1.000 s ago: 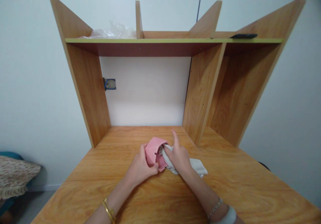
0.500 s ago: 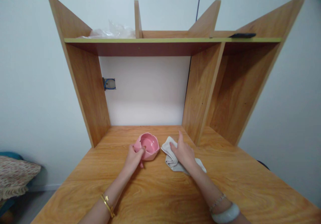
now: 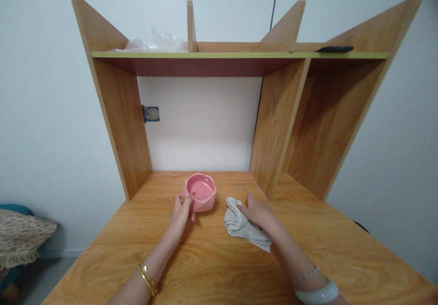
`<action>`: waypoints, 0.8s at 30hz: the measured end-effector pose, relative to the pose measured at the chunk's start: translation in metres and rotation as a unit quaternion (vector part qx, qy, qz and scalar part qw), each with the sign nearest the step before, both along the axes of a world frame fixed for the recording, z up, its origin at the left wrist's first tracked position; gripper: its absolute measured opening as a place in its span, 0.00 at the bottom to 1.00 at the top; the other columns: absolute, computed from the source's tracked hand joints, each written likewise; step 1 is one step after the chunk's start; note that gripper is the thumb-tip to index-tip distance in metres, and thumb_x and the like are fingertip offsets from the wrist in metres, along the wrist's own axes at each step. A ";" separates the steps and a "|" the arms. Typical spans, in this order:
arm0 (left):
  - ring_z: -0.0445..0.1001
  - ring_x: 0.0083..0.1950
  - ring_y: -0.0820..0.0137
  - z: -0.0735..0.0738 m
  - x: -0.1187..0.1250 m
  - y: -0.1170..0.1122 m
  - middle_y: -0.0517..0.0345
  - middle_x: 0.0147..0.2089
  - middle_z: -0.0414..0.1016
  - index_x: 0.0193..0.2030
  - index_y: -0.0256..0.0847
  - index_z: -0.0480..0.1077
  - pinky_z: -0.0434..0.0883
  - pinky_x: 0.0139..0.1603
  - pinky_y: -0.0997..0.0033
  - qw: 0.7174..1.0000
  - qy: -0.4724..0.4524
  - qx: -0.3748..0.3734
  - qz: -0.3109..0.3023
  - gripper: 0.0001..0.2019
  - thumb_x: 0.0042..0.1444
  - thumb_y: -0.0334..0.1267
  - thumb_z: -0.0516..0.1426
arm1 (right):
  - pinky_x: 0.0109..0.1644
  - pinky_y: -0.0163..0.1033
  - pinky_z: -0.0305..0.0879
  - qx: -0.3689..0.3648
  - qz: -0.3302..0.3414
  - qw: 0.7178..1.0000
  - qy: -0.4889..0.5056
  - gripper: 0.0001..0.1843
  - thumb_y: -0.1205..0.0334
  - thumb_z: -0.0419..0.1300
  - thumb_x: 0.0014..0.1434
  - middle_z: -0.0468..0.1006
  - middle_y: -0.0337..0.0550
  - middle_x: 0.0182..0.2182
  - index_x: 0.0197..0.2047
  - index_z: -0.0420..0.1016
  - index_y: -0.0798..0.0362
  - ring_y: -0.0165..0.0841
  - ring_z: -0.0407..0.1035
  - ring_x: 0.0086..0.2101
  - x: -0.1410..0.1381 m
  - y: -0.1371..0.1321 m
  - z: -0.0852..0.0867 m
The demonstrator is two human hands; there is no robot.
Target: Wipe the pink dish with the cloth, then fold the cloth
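Observation:
A pink bowl-like dish (image 3: pixel 201 192) stands upright on the wooden desk (image 3: pixel 219 264), its hollow facing up. My left hand (image 3: pixel 181 211) grips its near left rim, thumb over the edge. To its right lies a crumpled grey-white cloth (image 3: pixel 239 225). My right hand (image 3: pixel 260 214) rests on the cloth's right side with fingers curled into it.
The desk carries a wooden hutch with side panels (image 3: pixel 119 127), a divider (image 3: pixel 273 131) and a top shelf (image 3: pixel 236 55). Clear plastic (image 3: pixel 153 44) and a dark flat object (image 3: pixel 334 49) lie on the shelf. A patterned cushion (image 3: pixel 20 236) sits at the far left.
The dish was tipped with the cloth inside it; it now stands upright and farther back. The cloth came out and lies on the desk under my right hand, which drew nearer.

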State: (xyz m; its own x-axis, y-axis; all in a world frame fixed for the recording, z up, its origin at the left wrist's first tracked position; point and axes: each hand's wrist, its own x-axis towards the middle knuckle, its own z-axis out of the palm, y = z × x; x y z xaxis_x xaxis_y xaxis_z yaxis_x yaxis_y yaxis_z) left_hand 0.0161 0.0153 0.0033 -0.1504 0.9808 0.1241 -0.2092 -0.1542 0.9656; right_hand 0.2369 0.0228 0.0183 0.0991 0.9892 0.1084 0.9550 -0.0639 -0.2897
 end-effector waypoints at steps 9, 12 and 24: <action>0.58 0.10 0.78 0.007 -0.008 0.001 0.75 0.13 0.59 0.34 0.41 0.52 0.57 0.13 0.79 0.999 -0.037 0.005 0.027 0.17 0.47 0.50 0.53 | 0.13 0.30 0.56 -0.068 0.099 0.955 0.272 0.22 0.54 0.54 0.50 0.74 0.46 0.33 0.46 0.62 0.57 0.29 0.66 0.19 -0.056 -0.018 -0.008; 0.58 0.11 0.78 0.007 -0.009 0.002 0.75 0.12 0.58 0.34 0.41 0.52 0.58 0.14 0.79 0.999 -0.038 0.004 0.027 0.17 0.48 0.50 0.53 | 0.12 0.32 0.57 -0.076 0.113 0.931 0.340 0.27 0.50 0.54 0.50 0.73 0.45 0.30 0.50 0.61 0.58 0.28 0.64 0.17 -0.064 -0.017 -0.009; 0.58 0.10 0.80 0.009 0.003 -0.010 0.74 0.17 0.60 0.41 0.40 0.52 0.56 0.10 0.81 0.993 0.106 0.048 -0.029 0.22 0.46 0.49 0.56 | 0.11 0.27 0.53 -0.024 0.130 0.829 0.544 0.35 0.42 0.46 0.52 0.66 0.28 0.11 0.55 0.50 0.59 0.25 0.59 0.10 -0.069 -0.007 -0.007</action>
State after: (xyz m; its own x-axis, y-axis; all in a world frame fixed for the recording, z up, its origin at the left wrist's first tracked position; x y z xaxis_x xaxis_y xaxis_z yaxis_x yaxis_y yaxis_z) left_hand 0.0188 0.0055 0.0127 -0.0539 0.9692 0.2402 -0.0138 -0.2412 0.9704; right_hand 0.1681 0.0156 0.0117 -0.1036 0.9931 0.0549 0.1140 0.0667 -0.9912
